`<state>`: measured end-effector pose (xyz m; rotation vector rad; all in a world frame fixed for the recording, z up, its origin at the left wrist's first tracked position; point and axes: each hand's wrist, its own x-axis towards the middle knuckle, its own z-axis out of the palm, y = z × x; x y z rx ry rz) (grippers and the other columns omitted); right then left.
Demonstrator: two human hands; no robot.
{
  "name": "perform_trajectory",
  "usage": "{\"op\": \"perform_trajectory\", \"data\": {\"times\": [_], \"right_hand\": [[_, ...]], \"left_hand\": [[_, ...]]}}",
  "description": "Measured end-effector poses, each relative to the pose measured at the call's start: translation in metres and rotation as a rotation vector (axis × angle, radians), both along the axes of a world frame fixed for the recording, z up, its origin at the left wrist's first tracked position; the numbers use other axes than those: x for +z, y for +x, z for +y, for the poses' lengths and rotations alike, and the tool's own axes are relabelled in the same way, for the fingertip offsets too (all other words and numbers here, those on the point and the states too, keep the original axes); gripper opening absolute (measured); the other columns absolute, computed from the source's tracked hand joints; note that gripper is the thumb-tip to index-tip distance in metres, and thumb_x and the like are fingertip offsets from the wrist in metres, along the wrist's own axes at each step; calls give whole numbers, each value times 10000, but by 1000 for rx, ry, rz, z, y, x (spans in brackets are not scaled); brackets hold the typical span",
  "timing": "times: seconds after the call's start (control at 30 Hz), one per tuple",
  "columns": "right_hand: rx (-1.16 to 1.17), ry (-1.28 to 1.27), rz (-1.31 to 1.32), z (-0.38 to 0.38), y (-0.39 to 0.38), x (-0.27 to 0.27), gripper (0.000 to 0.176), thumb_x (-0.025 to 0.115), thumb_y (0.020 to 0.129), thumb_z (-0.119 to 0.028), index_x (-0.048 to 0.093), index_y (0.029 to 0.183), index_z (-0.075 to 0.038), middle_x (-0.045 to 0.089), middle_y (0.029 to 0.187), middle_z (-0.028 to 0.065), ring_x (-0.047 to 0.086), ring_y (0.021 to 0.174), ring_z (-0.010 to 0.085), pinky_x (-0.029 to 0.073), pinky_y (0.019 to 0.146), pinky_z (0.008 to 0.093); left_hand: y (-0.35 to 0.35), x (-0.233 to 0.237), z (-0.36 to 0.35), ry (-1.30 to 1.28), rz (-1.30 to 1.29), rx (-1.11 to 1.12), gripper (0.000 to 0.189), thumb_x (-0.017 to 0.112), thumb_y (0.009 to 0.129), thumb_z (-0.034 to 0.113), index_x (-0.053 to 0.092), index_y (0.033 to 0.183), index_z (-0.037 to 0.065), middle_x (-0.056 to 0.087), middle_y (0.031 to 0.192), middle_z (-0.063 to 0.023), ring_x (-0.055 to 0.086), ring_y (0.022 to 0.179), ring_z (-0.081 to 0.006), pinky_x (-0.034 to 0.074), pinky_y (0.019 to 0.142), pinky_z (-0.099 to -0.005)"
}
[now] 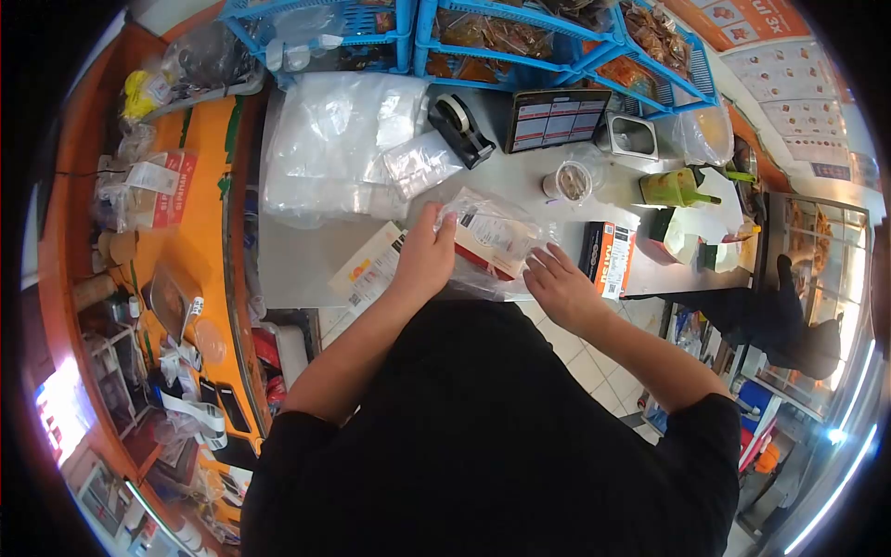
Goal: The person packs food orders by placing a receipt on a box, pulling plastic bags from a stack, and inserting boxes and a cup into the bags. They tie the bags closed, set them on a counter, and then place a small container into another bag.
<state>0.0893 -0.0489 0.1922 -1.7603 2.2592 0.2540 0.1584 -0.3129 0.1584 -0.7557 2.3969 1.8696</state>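
Observation:
In front of me on the metal counter lies a clear plastic bag [529,226] with a flat food box [484,249] inside; a printed white label shows through the film. My left hand [427,252] pinches the bag's left edge between thumb and fingers. At the bag's right side is my right hand [563,283], palm down, its fingers stretched out and touching or just over the film. Left of the bag, partly under my left forearm, is another labelled carton [362,265]. An orange and black box [610,260] stands just right of my right hand.
A stack of clear bags [325,139], a tape dispenser [461,130], a tablet [557,121] and a lidded cup [568,183] line the back of the counter. Blue baskets [418,42] rise behind. An orange counter [200,232] is at left; a person's dark sleeve [761,311] shows at right.

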Motion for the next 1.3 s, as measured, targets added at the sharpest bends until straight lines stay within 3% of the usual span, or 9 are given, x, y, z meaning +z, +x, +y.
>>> {"op": "perform_trajectory", "data": {"times": [0.2, 0.27, 0.4, 0.6, 0.77, 0.87, 0.97, 1.17, 1.3], "right_hand": [[17, -253, 49, 20, -5, 52, 231, 625, 878, -175, 714, 1089, -146, 673, 1230, 11, 476, 1403, 239, 247, 1255, 541], [15, -209, -15, 40, -3, 35, 215, 636, 871, -180, 712, 1070, -152, 673, 1205, 8, 489, 1381, 228, 260, 1246, 541], [-16, -412, -117, 69, -16, 36, 202, 688, 801, -126, 689, 1001, -151, 664, 1143, 7, 563, 1261, 214, 339, 1176, 540], [-95, -688, -184, 84, -39, 46, 213, 690, 754, -7, 675, 942, -106, 666, 1099, 29, 642, 1089, 239, 430, 1068, 509], [-417, -825, -571, 86, -38, 35, 344, 652, 715, 102, 682, 1018, -56, 647, 1132, 104, 620, 1076, 316, 509, 926, 453], [-379, -942, -603, 80, -39, 48, 349, 623, 742, 123, 673, 1044, -45, 641, 1153, 137, 612, 1078, 364, 506, 934, 454], [-429, -968, -639, 78, -30, 64, 392, 616, 774, 130, 654, 1120, -49, 633, 1136, 144, 610, 1061, 368, 502, 939, 436], [-988, -755, -668, 76, 0, 71, 365, 614, 872, 109, 606, 1213, -22, 554, 952, 81, 596, 931, 235, 502, 844, 358], [-1325, -1017, -1189, 71, 25, 58, 210, 561, 1001, -27, 614, 1204, -33, 604, 991, 19, 578, 911, 120, 473, 800, 282]], "left_hand": [[11, 20, 18, -156, -159, 26, 310, 558, 1044, 259, 562, 1248, 27, 671, 1049, -285, 640, 1063, -468, 485, 852, -510], [17, 40, 37, -939, 375, 211, 302, 633, 971, 184, 606, 1246, 64, 668, 1092, -195, 620, 1125, -422, 499, 869, -495], [20, 33, 92, -920, 858, -333, 265, 690, 931, 123, 610, 1176, 62, 625, 1168, -150, 584, 1163, -394, 504, 923, -512], [7, 18, 117, -805, -667, -765, 381, 670, 922, 251, 616, 1240, 47, 641, 1197, -157, 619, 1179, -340, 535, 921, -470], [-4, -2, 134, -968, -107, -985, 398, 635, 933, 283, 625, 1256, 51, 680, 1208, -135, 668, 1131, -344, 536, 925, -469], [-11, 59, 131, -844, -563, -936, 386, 618, 972, 318, 618, 1279, 83, 694, 1173, -155, 666, 1120, -351, 532, 912, -490], [-10, 127, 90, -895, -340, -645, 438, 608, 997, 403, 605, 1278, 68, 706, 1169, -178, 684, 1095, -342, 536, 903, -485], [-84, 186, -106, -94, -460, -297, 300, 589, 976, 235, 663, 1167, 16, 719, 1158, -192, 702, 988, -373, 542, 871, -450], [-179, 46, -279, -1085, 12, -42, 346, 570, 926, 155, 666, 1244, 58, 708, 1219, -186, 686, 1101, -385, 540, 924, -476]]}}
